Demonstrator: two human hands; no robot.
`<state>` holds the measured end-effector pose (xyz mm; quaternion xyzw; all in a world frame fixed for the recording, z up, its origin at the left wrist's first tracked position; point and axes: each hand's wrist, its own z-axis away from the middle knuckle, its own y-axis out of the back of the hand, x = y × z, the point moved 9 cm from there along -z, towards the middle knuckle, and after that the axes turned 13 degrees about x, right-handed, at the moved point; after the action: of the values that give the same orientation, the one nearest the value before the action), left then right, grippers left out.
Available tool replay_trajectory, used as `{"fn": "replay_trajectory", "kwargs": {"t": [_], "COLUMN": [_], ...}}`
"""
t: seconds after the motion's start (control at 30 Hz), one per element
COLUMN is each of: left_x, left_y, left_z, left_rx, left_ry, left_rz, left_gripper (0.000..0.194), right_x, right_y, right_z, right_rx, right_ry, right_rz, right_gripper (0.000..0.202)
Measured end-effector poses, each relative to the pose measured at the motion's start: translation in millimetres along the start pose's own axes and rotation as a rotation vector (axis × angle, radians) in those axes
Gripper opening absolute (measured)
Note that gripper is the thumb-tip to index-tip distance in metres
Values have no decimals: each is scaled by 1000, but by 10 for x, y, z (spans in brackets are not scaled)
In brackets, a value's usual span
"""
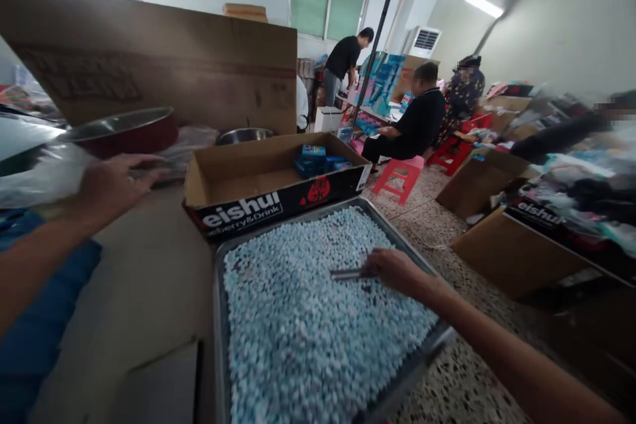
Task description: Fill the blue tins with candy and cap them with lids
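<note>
My right hand (392, 268) is closed round a thin flat metal tool (346, 274), whose exact kind I cannot make out. It is over a metal tray (221, 318) spread with small pale-blue and white pellets (298, 318). My left hand (116, 187), slightly blurred, is open with its fingers stretched out. Just behind it are a dark red metal bowl (132, 136) and clear plastic bags (186, 146). Past the tray's far edge stands a low printed cardboard box (238, 175) with several small blue packs (313, 160) at its right end.
A tall cardboard panel (209, 79) stands behind the bowl. Another metal bowl (246, 136) is partly hidden by the box. Several people work farther back, one on a red stool (399, 179). Filled cartons (517, 252) stand at right on the speckled floor (457, 371).
</note>
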<state>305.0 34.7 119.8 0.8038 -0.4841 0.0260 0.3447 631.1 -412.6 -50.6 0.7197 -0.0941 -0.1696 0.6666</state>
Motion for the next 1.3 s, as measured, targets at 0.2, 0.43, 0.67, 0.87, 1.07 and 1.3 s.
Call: {"fn": "replay_trajectory", "kwargs": {"t": [0.2, 0.43, 0.67, 0.87, 1.07, 1.3], "left_x": [1189, 2486, 2723, 2366, 2160, 1740], "left_y": [-1377, -3279, -4334, -3196, -552, -544], "left_z": [-614, -760, -488, -769, 533, 2838], "left_rx": [-38, -521, -706, -576, -241, -320], "left_ry": [-104, -348, -199, 6, 180, 1001], "left_rz": [132, 220, -31, 24, 151, 179], "left_gripper": [30, 60, 82, 53, 70, 44], "right_x": [-7, 22, 325, 819, 823, 177], "right_y": [-108, -12, 134, 180, 73, -135], "right_z": [4, 1, 144, 16, -315, -246], "right_rx": [-114, -28, -14, -172, -279, -316], "right_ry": [165, 109, -159, -320, -313, -237], "right_rz": [-4, -86, -51, 149, 256, 195], "right_gripper": [25, 15, 13, 14, 28, 35]}}
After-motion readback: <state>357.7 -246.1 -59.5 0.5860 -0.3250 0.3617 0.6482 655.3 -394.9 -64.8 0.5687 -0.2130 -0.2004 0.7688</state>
